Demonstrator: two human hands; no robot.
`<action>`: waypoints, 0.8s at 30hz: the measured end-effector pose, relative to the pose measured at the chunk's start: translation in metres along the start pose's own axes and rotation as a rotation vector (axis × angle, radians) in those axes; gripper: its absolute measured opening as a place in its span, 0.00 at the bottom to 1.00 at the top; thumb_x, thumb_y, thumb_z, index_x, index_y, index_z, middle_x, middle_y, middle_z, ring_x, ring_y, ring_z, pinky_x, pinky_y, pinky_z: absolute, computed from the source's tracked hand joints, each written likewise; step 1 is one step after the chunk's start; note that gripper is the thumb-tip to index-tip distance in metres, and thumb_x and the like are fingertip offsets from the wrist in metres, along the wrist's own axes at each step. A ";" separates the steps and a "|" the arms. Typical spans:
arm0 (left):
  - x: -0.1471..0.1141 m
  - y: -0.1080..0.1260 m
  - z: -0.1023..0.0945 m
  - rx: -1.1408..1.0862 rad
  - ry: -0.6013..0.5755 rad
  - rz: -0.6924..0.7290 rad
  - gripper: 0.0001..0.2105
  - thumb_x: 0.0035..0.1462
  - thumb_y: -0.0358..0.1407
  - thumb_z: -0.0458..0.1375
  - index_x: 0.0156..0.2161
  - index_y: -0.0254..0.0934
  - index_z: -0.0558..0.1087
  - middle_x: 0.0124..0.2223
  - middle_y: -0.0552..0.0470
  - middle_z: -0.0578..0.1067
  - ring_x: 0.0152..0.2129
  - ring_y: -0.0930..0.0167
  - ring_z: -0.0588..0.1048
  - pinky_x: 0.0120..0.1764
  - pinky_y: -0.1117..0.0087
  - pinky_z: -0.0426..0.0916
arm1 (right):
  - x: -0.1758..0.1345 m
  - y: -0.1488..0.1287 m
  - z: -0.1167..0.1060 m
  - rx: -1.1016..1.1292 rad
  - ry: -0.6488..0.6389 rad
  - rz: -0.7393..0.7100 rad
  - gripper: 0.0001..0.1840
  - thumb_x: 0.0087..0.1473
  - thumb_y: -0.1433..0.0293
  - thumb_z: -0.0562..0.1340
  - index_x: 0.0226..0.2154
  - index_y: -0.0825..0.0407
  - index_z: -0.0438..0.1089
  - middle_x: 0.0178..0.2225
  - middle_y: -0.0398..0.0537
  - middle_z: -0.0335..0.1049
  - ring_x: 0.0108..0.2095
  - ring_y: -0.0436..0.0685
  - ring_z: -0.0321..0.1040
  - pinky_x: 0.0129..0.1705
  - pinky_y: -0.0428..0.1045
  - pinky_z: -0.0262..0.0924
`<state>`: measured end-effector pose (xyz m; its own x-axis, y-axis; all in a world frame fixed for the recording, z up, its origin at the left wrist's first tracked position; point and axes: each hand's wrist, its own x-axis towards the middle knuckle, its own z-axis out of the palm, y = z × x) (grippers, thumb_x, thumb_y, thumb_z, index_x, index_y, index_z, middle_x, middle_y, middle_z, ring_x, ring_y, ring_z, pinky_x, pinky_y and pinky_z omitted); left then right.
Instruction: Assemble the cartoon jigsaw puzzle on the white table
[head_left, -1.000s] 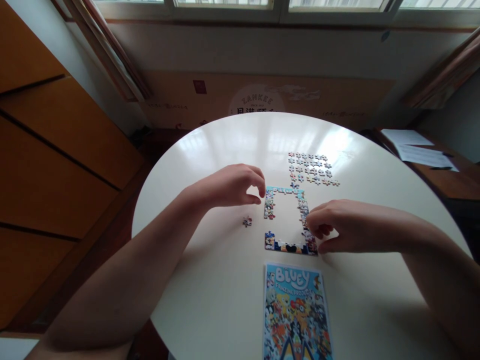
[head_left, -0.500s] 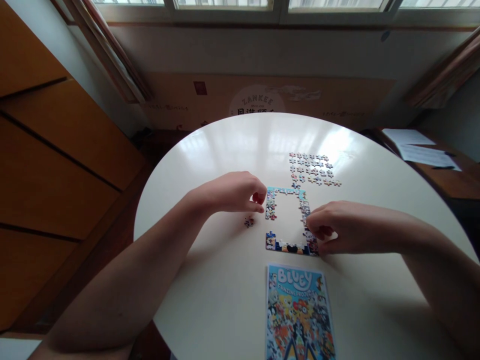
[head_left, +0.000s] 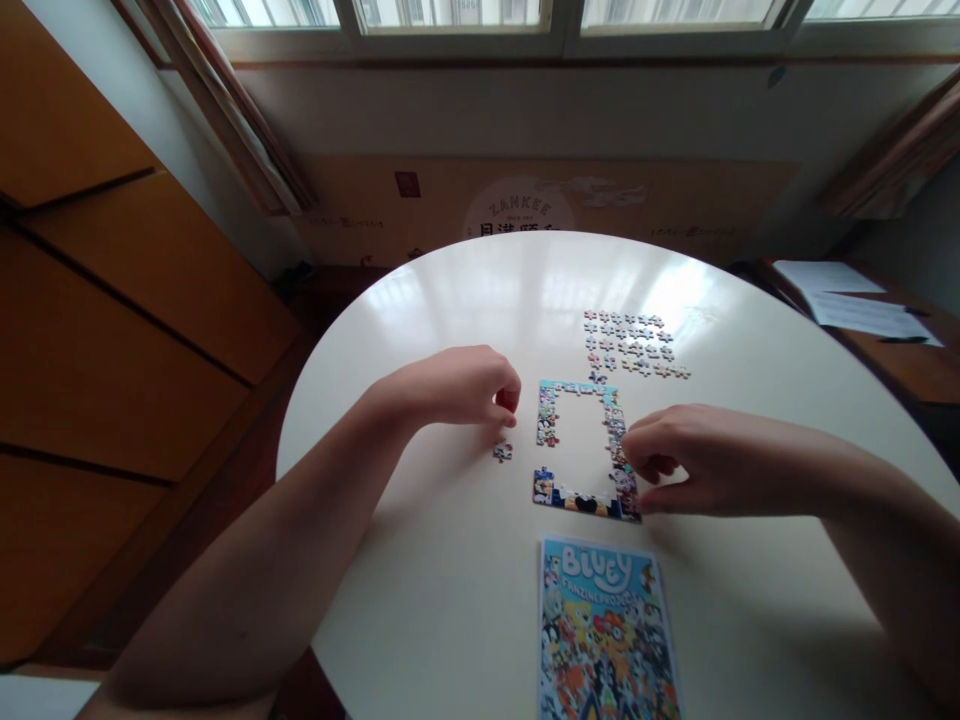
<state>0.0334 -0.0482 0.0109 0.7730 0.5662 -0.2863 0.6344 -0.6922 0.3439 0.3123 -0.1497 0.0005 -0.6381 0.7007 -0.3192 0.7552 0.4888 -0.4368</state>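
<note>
Two hands: both were low over the round white table (head_left: 450, 560), either side of the puzzle frame (head_left: 581, 450).
Left hand (head_left: 457, 385): your fingers were curled with thumb and fingertips pinched together; can't tell whether a piece sat in the pinch.
Loose piece (head_left: 502, 452): lay alone on the table just below that hand, just left of the frame, not touched.
Right hand (head_left: 675, 460): your fingers were bent, tips on the frame's right edge near its lower right corner; looked like pressing or steadying, not holding anything.
Frame state: top, right and bottom runs were joined; the left side had a gap between its upper part and the lower left corner; middle bare.
Step, my read: border assembly, left side open.
Next move, my read: called for a fine pinch on the lone piece and turning it to match the gap.
Spare pieces (head_left: 634, 345): laid in rows beyond the frame's top edge.
Reference picture (head_left: 604, 630): flat just below the frame.
Obstruction: your right hand covered part of the lower right corner; papers (head_left: 855, 300) were well apart on a side desk.
</note>
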 end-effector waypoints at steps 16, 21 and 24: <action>-0.012 0.025 0.001 0.121 -0.172 -0.064 0.02 0.49 0.33 0.63 0.30 0.38 0.77 0.34 0.50 0.79 0.26 0.71 0.71 0.25 0.70 0.57 | 0.002 0.000 -0.001 -0.001 0.141 -0.053 0.10 0.62 0.62 0.62 0.32 0.49 0.73 0.29 0.44 0.73 0.28 0.51 0.66 0.31 0.48 0.54; -0.010 0.024 0.000 0.097 -0.199 -0.055 0.02 0.50 0.33 0.62 0.31 0.38 0.77 0.35 0.50 0.80 0.26 0.71 0.71 0.26 0.71 0.59 | 0.003 0.002 0.000 -0.010 0.153 -0.067 0.10 0.62 0.62 0.62 0.33 0.50 0.74 0.30 0.45 0.74 0.28 0.51 0.66 0.31 0.48 0.54; -0.009 0.020 0.001 0.065 -0.207 -0.050 0.04 0.50 0.34 0.62 0.33 0.38 0.78 0.36 0.50 0.80 0.27 0.70 0.72 0.27 0.70 0.60 | 0.003 0.003 0.000 -0.019 0.160 -0.080 0.11 0.63 0.62 0.61 0.33 0.50 0.74 0.30 0.45 0.73 0.28 0.51 0.66 0.31 0.48 0.55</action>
<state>0.0396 -0.0676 0.0199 0.7188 0.5016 -0.4814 0.6655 -0.6966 0.2679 0.3123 -0.1463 -0.0017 -0.6656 0.7320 -0.1458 0.7066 0.5551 -0.4388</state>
